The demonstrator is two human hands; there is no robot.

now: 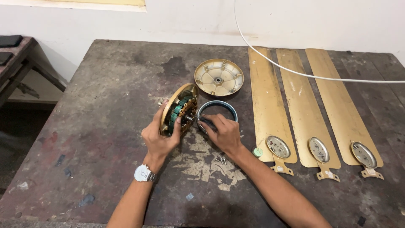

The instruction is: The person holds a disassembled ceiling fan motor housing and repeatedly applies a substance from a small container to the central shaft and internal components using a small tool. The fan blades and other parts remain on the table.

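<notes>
Left grip (160, 137) is closed around the motor (179, 110), a gold-cased disc tipped up on edge with its green and copper windings facing right; the thumb lies over the near face, the fingers wrap the gold rim behind, and the palm sits below and left of the disc. Right grip (223, 133) is curled narrow round a dark tool (206, 122) whose tip points left at the motor's centre shaft; whether the tip touches the shaft cannot be told. So the motor stands between the two hands, held by the left and met from the right, just above the scuffed desk (105, 105).

Largest on the desk are three gold blades (291, 101), lying side by side well to the right of the motor, each with a round metal plate and a bracket at its near end. A gold cover (219, 77), dished and open side up, lies just behind and right of the motor. A dark ring (230, 107) lies flat just right of the motor, partly under the right hand. A white cable (295, 71) runs across the blades, far right of the motor. A wristwatch (144, 173) sits on the left wrist, below the motor. A small green disc (257, 151) lies right of the motor, by the nearest blade's end. A few screws (221, 160) lie below and right of the motor, beside the right wrist.
</notes>
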